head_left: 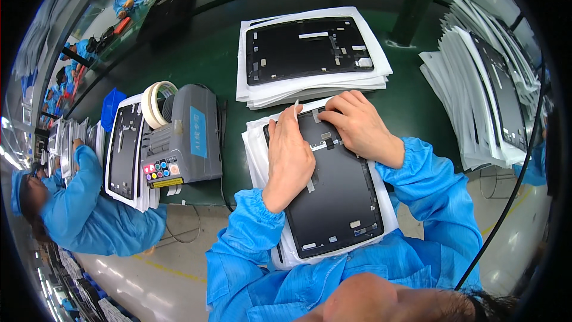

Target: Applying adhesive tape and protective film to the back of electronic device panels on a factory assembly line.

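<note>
Lying on white foam sheets [255,154] that overhang the near edge of the green workbench [411,104], a black device cover [336,197] sits under both hands in the head view. The left hand [290,158] is flattened on its left side, fingers nearly straight; the right hand [361,126] is half curled at a translucent tape tab [316,115] by the far edge. I cannot tell whether either grips anything.

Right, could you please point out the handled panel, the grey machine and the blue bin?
Handled panel [339,203]: head view, on its plain black middle.
Grey machine [181,148]: head view, on its housing.
Blue bin [112,110]: head view, on its wall.
</note>
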Tool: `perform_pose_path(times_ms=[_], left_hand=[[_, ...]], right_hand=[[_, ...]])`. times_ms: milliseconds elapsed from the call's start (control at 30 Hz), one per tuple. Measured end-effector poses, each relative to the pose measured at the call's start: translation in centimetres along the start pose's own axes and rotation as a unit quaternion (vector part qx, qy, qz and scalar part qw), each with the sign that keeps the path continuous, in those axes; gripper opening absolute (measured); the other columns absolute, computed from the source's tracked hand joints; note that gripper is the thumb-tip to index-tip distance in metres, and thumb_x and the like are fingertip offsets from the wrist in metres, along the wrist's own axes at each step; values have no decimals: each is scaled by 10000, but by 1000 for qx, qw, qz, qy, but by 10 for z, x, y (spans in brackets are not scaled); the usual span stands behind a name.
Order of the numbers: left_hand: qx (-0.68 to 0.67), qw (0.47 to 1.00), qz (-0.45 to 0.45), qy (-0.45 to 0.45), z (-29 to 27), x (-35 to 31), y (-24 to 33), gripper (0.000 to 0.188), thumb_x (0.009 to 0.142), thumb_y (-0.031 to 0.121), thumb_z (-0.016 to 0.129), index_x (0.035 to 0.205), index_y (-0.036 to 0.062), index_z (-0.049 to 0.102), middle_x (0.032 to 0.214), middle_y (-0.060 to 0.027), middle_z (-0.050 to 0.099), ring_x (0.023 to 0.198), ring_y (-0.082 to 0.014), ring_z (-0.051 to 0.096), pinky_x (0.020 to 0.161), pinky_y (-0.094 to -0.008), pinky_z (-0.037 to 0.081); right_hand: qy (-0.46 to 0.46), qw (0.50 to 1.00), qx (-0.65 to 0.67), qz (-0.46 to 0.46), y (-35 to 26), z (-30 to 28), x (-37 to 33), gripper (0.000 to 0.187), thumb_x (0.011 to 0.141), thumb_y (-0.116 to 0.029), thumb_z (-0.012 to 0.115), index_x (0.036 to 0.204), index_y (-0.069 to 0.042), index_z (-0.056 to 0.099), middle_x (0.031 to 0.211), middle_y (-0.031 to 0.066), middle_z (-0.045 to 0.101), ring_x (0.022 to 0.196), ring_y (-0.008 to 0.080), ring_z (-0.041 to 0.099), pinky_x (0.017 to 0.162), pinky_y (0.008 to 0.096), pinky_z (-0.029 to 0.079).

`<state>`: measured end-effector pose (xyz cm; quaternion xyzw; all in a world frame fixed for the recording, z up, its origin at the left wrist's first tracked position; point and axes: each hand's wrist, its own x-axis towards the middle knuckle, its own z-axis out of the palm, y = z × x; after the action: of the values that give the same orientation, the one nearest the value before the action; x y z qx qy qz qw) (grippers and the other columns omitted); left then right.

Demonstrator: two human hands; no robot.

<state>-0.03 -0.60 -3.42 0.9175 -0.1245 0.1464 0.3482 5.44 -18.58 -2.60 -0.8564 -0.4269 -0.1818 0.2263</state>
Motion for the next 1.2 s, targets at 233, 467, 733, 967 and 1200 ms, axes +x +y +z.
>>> perform_pose_path(times_ms=[233, 467, 733, 967, 1200], left_hand=[[3, 1000, 0, 2, -1, 0, 2, 633, 703, -144, 470, 1322, -60, 364, 1270, -243, 468, 1232, -410, 451, 1077, -594, 271], [7, 1000, 1, -8, 0, 0, 2, 633, 710, -135, 473, 1329, -71, 357, 1259, -260, 473, 1235, -420, 442, 1079, -590, 271], [6, 1000, -16, -21, 1, 2, 5, 642, 709, -132, 482, 1336, -52, 369, 1269, -261, 479, 1239, -415, 444, 1095, -567, 268], [-10, 999, -39, -21, -2, 2, 3, 642, 703, -137, 480, 1331, -43, 383, 1258, -250, 494, 1224, -403, 463, 1098, -535, 281], [-6, 1000, -18, -15, -1, 1, 5, 634, 702, -143, 474, 1322, -49, 378, 1266, -235, 483, 1229, -403, 457, 1090, -532, 293]], right_hand=[[9, 1000, 7, -6, -1, 3, 1, 266, 700, -8, 640, 964, -22, 668, 966, 72, 589, 928, 233, 538, 869, 343, 407], [-3, 1000, -21, 8, -2, 6, 2, 255, 710, -11, 628, 963, -21, 659, 970, 73, 582, 919, 230, 536, 852, 339, 408], [-23, 998, -63, -7, 0, 10, 3, 326, 683, -13, 643, 1008, -39, 649, 956, 61, 570, 913, 224, 534, 842, 336, 404], [-46, 996, -73, -13, -3, 5, 5, 394, 680, -3, 643, 1067, -71, 671, 1001, 56, 584, 965, 220, 538, 907, 347, 392], [-73, 995, -46, -41, -4, -12, -9, 344, 714, 16, 618, 1020, -101, 723, 1077, 80, 603, 1057, 242, 545, 1040, 413, 351]])
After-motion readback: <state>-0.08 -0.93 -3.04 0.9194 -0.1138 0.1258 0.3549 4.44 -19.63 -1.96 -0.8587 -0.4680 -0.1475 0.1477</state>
